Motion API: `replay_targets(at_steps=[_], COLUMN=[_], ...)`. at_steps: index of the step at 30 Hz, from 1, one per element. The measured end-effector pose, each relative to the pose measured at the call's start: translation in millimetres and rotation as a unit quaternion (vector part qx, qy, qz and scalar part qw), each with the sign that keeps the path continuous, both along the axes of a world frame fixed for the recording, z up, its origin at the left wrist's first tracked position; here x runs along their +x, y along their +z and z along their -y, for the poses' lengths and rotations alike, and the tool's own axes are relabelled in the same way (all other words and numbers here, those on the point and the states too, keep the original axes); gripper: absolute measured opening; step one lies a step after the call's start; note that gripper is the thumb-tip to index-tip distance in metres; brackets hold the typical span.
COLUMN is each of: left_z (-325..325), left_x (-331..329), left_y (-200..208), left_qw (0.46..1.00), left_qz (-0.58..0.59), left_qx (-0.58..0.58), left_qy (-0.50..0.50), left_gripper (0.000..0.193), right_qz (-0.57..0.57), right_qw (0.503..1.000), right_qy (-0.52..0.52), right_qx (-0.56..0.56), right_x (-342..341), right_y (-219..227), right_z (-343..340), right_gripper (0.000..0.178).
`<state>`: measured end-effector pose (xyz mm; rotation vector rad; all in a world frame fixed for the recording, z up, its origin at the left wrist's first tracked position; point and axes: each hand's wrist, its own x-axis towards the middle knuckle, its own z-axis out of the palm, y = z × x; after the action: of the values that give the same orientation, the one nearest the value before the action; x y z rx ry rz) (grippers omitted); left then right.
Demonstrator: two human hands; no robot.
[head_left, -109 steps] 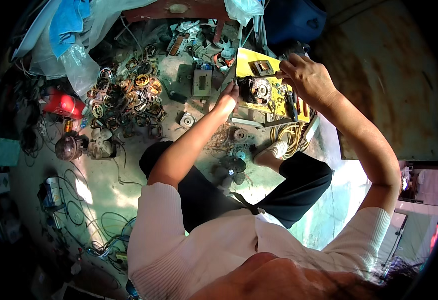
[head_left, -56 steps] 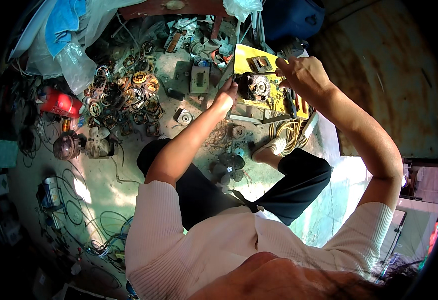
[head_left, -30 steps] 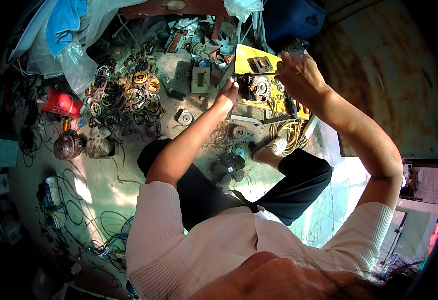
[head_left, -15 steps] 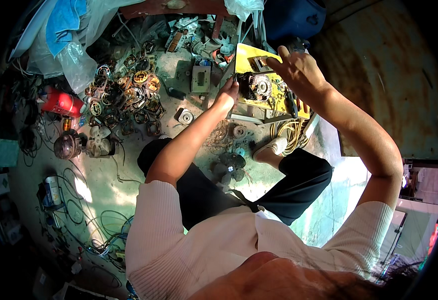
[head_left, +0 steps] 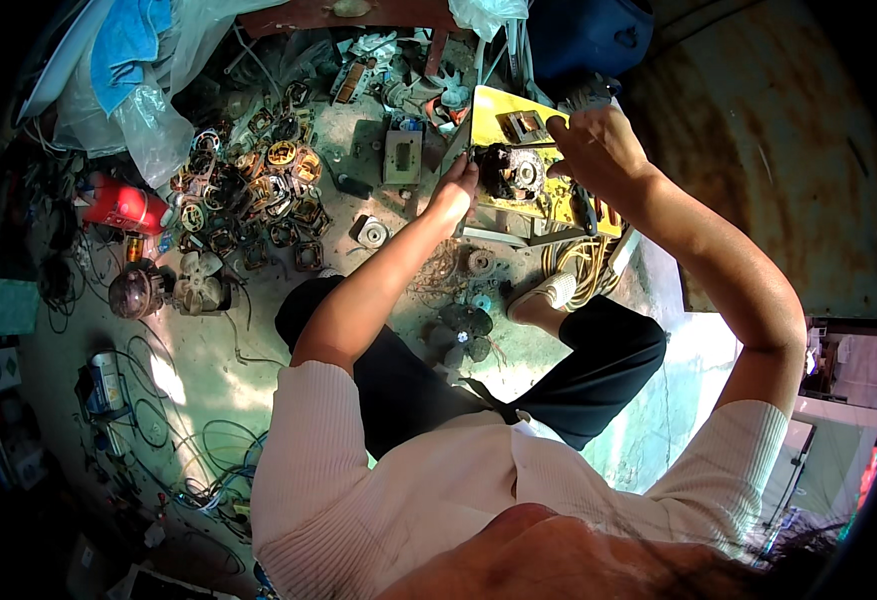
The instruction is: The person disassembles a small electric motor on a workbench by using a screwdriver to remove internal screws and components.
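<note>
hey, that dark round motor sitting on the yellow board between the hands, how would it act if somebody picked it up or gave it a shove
The motor looks like metal with windings, so probably heavy for its size and stiff. Its round body could roll if tipped onto its edge. The left hand touches its side and the right hand is at its other side on the yellow board, which hints it wants steadying.

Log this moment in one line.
left hand: on motor | right hand: at motor's far side | yellow tray: under motor
</note>
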<state>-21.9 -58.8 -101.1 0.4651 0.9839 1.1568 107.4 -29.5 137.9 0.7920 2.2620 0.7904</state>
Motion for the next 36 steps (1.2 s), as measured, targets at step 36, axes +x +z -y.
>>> replay_targets(at_steps=[36], left_z=[3], left_x=[-4], left_y=[-1], left_qw=[1.000], left_qz=[0.015], left_qx=[0.003], left_qy=[-0.001], left_gripper=[0.044], right_qz=[-0.470], right_qw=[0.876], right_qy=[-0.049], right_qx=[-0.095], right_x=[1], right_y=[-100], right_z=[-35], right_gripper=[0.026])
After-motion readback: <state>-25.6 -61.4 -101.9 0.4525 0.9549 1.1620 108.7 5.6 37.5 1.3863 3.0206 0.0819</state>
